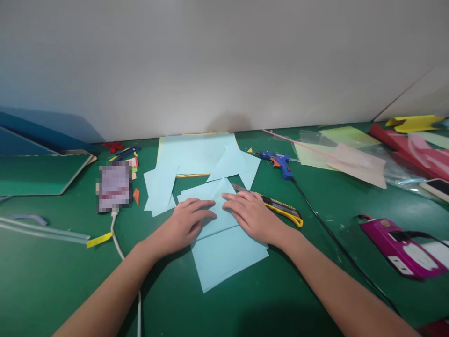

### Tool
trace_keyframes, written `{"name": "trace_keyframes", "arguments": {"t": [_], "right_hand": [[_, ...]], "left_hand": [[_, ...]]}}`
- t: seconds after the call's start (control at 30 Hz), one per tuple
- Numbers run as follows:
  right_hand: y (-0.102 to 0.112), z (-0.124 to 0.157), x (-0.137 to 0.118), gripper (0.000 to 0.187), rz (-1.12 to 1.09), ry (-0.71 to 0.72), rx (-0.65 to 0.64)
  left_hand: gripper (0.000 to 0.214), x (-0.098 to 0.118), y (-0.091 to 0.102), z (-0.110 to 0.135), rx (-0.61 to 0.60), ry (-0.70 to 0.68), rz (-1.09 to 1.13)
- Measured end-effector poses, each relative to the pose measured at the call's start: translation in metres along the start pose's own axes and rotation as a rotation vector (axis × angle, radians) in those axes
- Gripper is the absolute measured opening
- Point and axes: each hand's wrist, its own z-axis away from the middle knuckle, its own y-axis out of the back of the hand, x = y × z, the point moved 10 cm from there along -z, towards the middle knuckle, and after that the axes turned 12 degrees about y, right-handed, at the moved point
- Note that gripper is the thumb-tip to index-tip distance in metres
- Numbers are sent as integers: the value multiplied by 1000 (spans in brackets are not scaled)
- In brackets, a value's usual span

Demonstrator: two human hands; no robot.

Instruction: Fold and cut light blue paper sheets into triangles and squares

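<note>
Two hands [186, 223] [255, 217] touch folded blue paper [220, 223]; thin, pointed.

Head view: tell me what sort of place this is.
Probably a papercraft workspace: light-blue paper sheets are spread over a green tabletop, with a snap-off utility knife and a blue hot-glue gun nearby.

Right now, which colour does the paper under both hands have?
The paper is light blue, seen best in the head view.
</note>
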Motion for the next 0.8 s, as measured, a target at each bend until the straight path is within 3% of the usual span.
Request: {"name": "trace_keyframes", "arguments": {"t": [0.17, 0.4, 0.8], "right_hand": [[9, 6, 4, 26, -31, 72, 79], [25, 12, -13, 31, -165, 344, 208], [28, 18, -17, 34, -94, 418, 187]], "left_hand": [[34, -4, 2, -1, 1, -16, 46], [34, -7, 0, -1, 6, -24, 53], [34, -7, 2, -2, -1, -6, 80]]}}
